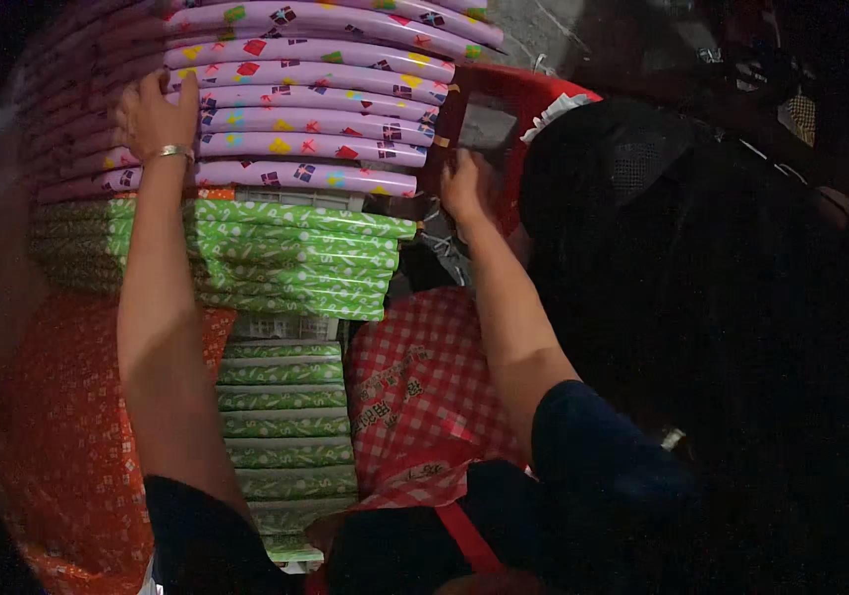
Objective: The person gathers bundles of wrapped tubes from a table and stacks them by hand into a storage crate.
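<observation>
My left hand [157,117] rests on a row of glossy purple wrapping paper rolls [315,122] printed with small coloured gift boxes. Its thumb and fingers are apart, and a bracelet [175,152] circles the wrist. My right hand [466,188] is just beyond the right ends of these rolls, in front of a dark opening with red edges. Motion blur and shadow hide its fingertips, so I cannot see whether it holds anything. Below the purple row lie green wrapping paper rolls [305,253] with a white pattern.
More green patterned rolls [285,426] are stacked nearer my body. An orange-red patterned sheet [67,426] spreads at the left. The red checked apron [434,377] covers my front. A red container edge [543,89] and a large dark shape [662,297] are at the right.
</observation>
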Demonstrator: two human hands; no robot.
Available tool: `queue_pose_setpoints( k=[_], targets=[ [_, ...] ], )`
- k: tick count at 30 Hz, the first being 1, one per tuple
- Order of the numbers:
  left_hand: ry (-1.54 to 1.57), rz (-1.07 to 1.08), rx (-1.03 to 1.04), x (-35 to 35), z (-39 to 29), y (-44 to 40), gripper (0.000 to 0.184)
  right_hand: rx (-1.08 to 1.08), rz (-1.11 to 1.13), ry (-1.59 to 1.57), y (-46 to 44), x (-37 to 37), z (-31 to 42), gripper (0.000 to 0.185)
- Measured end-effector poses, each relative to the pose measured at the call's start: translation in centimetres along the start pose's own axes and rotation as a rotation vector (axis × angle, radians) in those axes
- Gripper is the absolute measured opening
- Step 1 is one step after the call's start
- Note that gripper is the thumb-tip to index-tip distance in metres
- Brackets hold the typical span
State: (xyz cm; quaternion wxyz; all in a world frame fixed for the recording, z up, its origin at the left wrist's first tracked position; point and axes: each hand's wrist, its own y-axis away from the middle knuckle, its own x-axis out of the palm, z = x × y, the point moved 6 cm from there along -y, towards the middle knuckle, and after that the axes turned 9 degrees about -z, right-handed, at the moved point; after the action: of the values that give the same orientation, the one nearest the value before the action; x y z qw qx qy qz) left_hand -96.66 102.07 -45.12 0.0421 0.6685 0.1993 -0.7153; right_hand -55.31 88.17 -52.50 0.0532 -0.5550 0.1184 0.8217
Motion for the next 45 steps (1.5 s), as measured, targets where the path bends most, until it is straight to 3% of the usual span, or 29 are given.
queue_pose_setpoints(
  k=[1,2,6,8,9,11,12,14,15,17,18,20,22,24,26,27,29,33,36,39,43,45],
  targets=[
    [0.013,0.025,-0.017,-0.2,-0.4,0.4,0.048,0.047,-0.084,0.109,-1.0,0.6,-1.5,0.025],
    [0.027,0.050,-0.036,0.0,-0.6,0.7,0.046,0.136,0.041,0.218,-2.0,2.0,-3.6,0.026],
    [0.015,0.092,-0.025,-0.2,-0.8,0.4,0.046,-0.010,-0.027,0.139,-4.7,0.8,-2.2,0.024],
    [-0.003,0.112,-0.034,-0.8,-1.3,0.5,0.046,0.146,-0.312,-0.457,-6.7,-2.3,-0.2,0.023],
    [-0.020,0.136,-0.040,-0.9,-1.4,0.6,0.046,0.062,-0.390,-0.464,-7.5,-4.0,1.0,0.022],
    [0.034,0.049,-0.020,-0.7,-1.7,1.2,0.051,0.177,-0.547,-0.772,-8.2,-8.0,4.7,0.022],
    [0.061,0.002,-0.017,-0.6,-1.8,1.7,0.053,0.060,-0.633,-0.700,-9.1,-9.2,5.8,0.023],
    [0.024,0.044,-0.055,0.5,-2.1,2.6,0.058,-0.061,-0.554,-0.558,-10.6,-10.9,10.1,0.026],
    [0.012,0.040,-0.062,0.9,-1.9,2.7,0.060,-0.340,-0.475,-0.439,-11.7,-11.4,13.3,0.043],
    [0.028,0.125,-0.104,0.9,-2.0,2.4,0.064,-0.649,-0.385,-0.147,-13.3,-9.9,18.6,0.064],
    [0.031,0.165,-0.102,0.7,-2.1,2.4,0.065,-0.686,-0.165,-0.018,-14.5,-8.3,20.1,0.080],
    [0.051,0.168,-0.104,0.7,-2.0,2.5,0.066,-0.818,-0.031,0.153,-15.9,-6.4,21.8,0.085],
    [0.083,0.150,-0.101,0.3,-2.1,2.3,0.065,-0.856,-0.026,0.102,-16.8,-6.1,23.0,0.088],
    [0.106,0.116,-0.106,-0.5,-2.3,2.0,0.063,-0.829,0.104,0.253,-16.9,-5.6,23.7,0.085],
    [0.205,0.271,-0.178,-1.1,-2.4,1.7,0.062,-0.907,-0.031,0.233,-16.8,-5.5,23.7,0.076],
    [0.200,0.071,-0.147,-2.3,-2.4,1.9,0.058,-0.933,-0.052,0.242,-16.6,-5.5,24.2,0.072],
    [0.289,-0.120,-0.139,-4.5,-2.2,3.1,0.053,-0.919,0.004,0.220,-17.5,-5.2,24.5,0.068],
    [0.561,-0.399,-0.360,-7.4,1.5,8.4,0.021,-0.895,0.073,0.163,-17.0,-6.6,25.3,0.069],
    [0.285,-0.177,-0.457,-5.9,5.9,12.0,0.022,-0.853,0.152,0.180,-15.6,-7.7,26.0,0.070],
    [0.059,0.119,-0.386,-3.8,8.4,12.2,0.028,-0.823,0.202,0.169,-13.8,-7.7,25.9,0.069],
    [-0.148,0.268,-0.223,-3.3,9.2,10.2,0.036,-0.792,0.245,0.005,-10.1,-6.2,25.2,0.068],
    [-0.304,0.477,-0.016,-3.4,8.9,9.2,0.038,-0.759,0.331,0.018,-7.8,-5.7,25.2,0.073]
  ],
)
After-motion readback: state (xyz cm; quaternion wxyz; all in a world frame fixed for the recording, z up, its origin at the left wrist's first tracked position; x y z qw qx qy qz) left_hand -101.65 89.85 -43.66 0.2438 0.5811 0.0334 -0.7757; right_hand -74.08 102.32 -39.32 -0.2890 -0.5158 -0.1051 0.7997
